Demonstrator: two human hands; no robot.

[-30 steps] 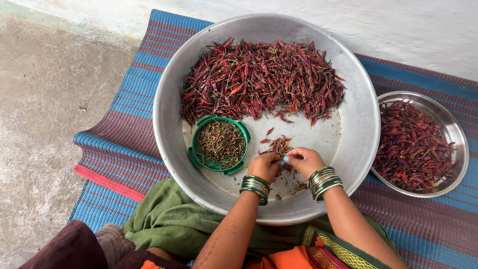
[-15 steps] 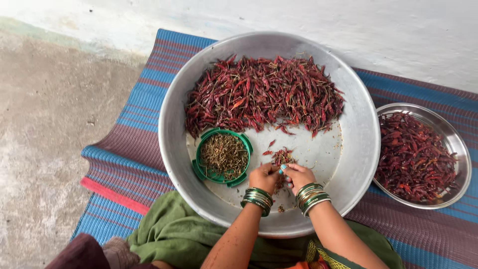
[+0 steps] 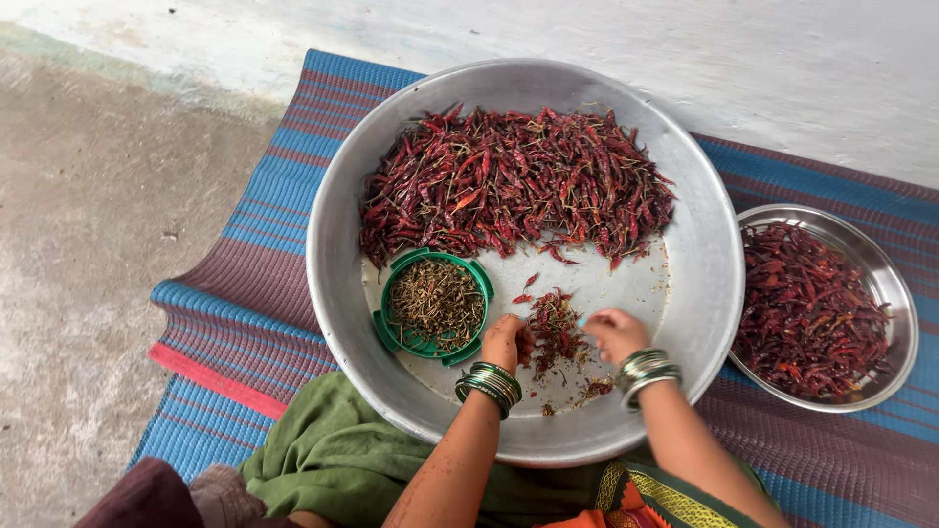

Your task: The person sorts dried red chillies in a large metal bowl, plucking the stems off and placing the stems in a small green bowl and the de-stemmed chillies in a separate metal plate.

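Observation:
A large round metal basin [image 3: 342, 293] sits on a striped mat and holds a big heap of dried red chillies [image 3: 509, 181] across its far half. Near the front lies a small pile of chillies [image 3: 556, 328]. My left hand [image 3: 507, 342] rests at the pile's left side with fingers curled; whether it pinches a chilli is hidden. My right hand [image 3: 611, 332] is at the pile's right side, fingers bent toward it. Both wrists carry green bangles. A small green bowl [image 3: 386, 328] of brownish chilli stems stands left of my left hand.
A smaller metal plate [image 3: 895, 293] full of dark red chillies sits to the right of the basin. The blue and maroon striped mat [image 3: 245, 293] lies on a concrete floor, with a pale wall behind. Green cloth covers my lap at the bottom.
My hands have drawn slightly apart, one to each side of the small chilli pile. The view has shifted a little; basin and bowls stay put.

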